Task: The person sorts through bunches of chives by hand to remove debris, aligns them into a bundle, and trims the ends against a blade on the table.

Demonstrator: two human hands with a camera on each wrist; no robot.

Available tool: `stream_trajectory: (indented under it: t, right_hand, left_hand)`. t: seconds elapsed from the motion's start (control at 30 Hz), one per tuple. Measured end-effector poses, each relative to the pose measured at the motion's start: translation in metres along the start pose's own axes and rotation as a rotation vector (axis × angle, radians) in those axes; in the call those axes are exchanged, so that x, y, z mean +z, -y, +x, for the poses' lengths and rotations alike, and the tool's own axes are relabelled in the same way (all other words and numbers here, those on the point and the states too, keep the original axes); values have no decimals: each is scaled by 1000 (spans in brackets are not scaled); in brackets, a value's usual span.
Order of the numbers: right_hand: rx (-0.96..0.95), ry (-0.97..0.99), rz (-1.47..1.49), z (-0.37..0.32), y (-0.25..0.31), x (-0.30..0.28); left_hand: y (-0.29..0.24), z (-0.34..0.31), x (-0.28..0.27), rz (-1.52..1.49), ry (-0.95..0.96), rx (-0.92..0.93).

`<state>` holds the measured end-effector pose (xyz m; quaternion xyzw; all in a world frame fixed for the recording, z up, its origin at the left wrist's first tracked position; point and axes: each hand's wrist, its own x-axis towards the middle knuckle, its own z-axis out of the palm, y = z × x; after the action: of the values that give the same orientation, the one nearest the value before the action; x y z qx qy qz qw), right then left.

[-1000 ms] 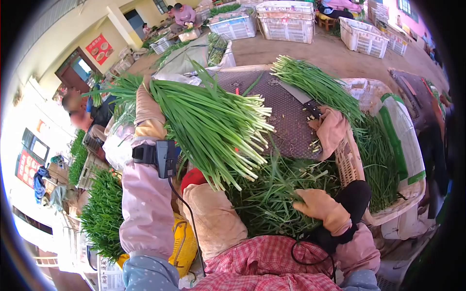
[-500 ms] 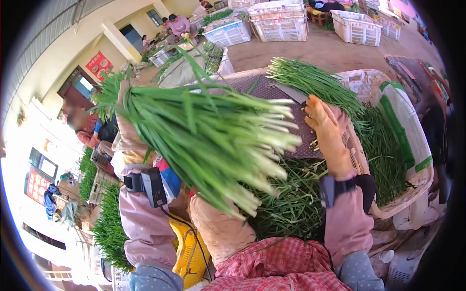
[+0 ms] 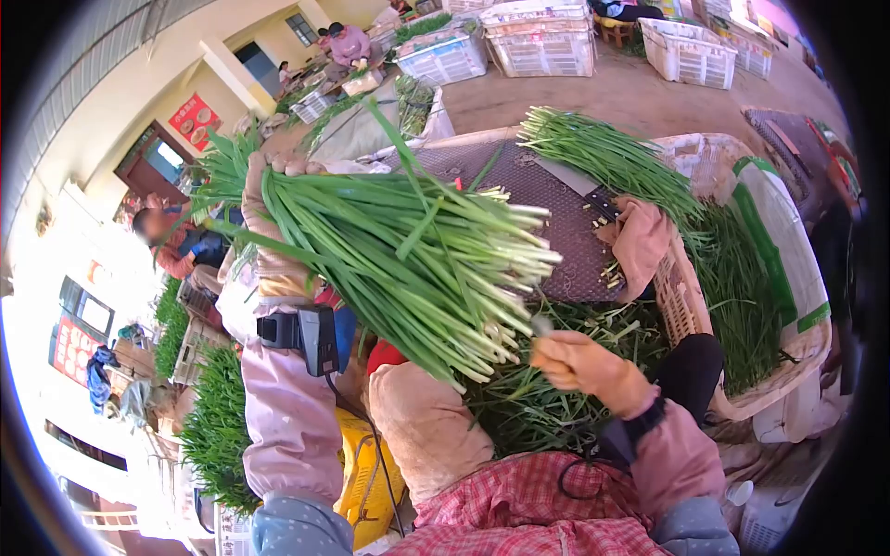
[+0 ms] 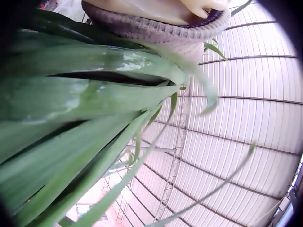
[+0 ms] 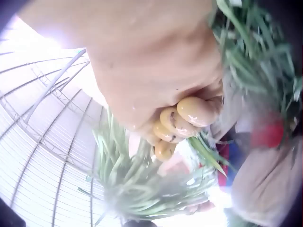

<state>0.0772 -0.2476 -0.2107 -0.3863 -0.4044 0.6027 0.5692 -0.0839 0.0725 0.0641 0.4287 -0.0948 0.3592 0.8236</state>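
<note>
My gloved left hand [image 3: 262, 208] grips a large bunch of garlic chives [image 3: 399, 250] near the leafy end, its pale cut ends fanned out to the right. Long flat chive leaves [image 4: 71, 99] fill much of the left wrist view. Beside the white ends is my gloved right hand [image 3: 593, 371], fingers curled. A small blurred grey thing [image 3: 540, 324] shows at its fingertips; I cannot tell what it is. In the right wrist view the curled fingers [image 5: 177, 124] have green leaf blades [image 5: 208, 156] just beneath them. Loose chive leaves [image 3: 556, 408] lie heaped below.
A textured board [image 3: 556, 241] bears a knife [image 3: 570, 178], a pink cloth [image 3: 640, 246] and stem scraps. Another chive bunch [image 3: 603, 157] overlaps its right side. A crate [image 3: 681, 306] with chives stands at the right. More crates [image 3: 542, 42] and seated people are farther back.
My right hand went up over the board by the knife, then came back down beside the bunch's white ends. The left hand's bunch swung right, its ends now farther right than at first.
</note>
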Motion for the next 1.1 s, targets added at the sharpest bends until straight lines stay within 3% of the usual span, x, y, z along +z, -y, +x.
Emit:
stream_trajectory:
  t: [0.03,0.1,0.13,0.2,0.23,0.3,0.37,0.43,0.53,0.63,0.7,0.73,0.8,0.83,0.9,0.97,1.0,1.03,1.1]
  right_hand:
    - [103,34,201,-9,3,1]
    - [299,-99,-479,-42,30,26]
    - [297,-101,-481,-51,36,34]
    - [-2,-297,-1664,-65,47,52]
    - [0,-297,-1664,-64,67,59]
    - [-110,-602,-1276,-41,120,74]
    - [-389,-538,-1123,-18,139,86]
    - [-254,-551,-1132,16,142,100]
    - [-343,-556,-1131,61,118,94]
    - [-355,-657,-634,78,99,84]
    - [-388,-459,-60,64,95,77]
    - [-384,-468,-60,58,93,78]
    - [-340,-515,654,46,90,82]
    - [-417,-261,688,33,73,65]
    - [-327,-126,492,2,59,40]
    - [147,-196,-273,-36,80,29]
    - [297,-285,-466,-45,73,29]
    - [303,-290,-463,-50,71,31]
    - [-79,-597,-1489,-58,75,42]
  left_hand:
    - [-3,-1,-3,44,-51,14]
    - [-6,0,-4,16,-84,53]
    - [-7,-1,-5,-31,-48,31]
    - [-3,0,-4,-46,-47,32]
    - [-1,0,-3,-48,-47,31]
    - [5,-6,4,5,-105,21]
    - [9,-6,6,38,-110,31]
    - [15,-8,12,33,-59,6]
    - [23,-11,18,53,-31,16]
    - [17,-15,6,17,39,33]
    - [16,-16,-7,50,-40,17]
    - [16,-16,-16,39,-30,34]
    - [21,-18,-30,19,-15,41]
    - [21,-20,-35,9,3,58]
    - [22,-25,-30,11,-14,88]
    - [21,-27,-34,-133,72,67]
    - [23,-29,-34,-171,82,74]
    - [25,-30,-35,-176,78,68]
    - [31,-33,-31,-279,145,23]
